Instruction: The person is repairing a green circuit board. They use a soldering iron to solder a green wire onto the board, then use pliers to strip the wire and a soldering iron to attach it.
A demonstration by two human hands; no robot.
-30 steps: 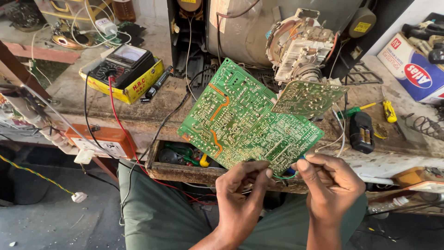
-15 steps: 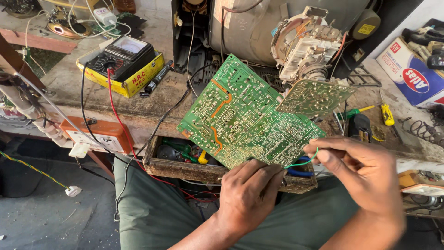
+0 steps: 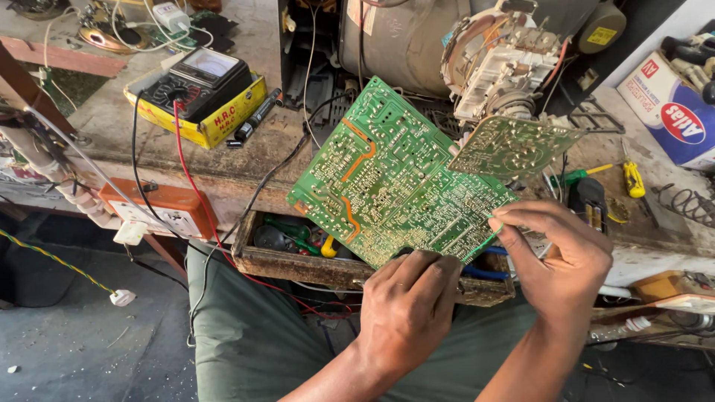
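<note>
Large green printed circuit board (image 3: pixel 395 179), solder side up, tilted over worn counter (image 3: pixel 246 160). Left hand (image 3: pixel 410 309) grip clenched on its lower edge. Right hand (image 3: pixel 558 257) pinches the right edge.

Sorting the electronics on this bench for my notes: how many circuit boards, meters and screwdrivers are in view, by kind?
Green circuit boards: 2, the large board gripped by the left hand and right hand, and the smaller board behind it
Analogue multimeter: 1
Yellow-handled screwdriver: 1
Green-handled screwdriver: 1
Total: 5
</note>
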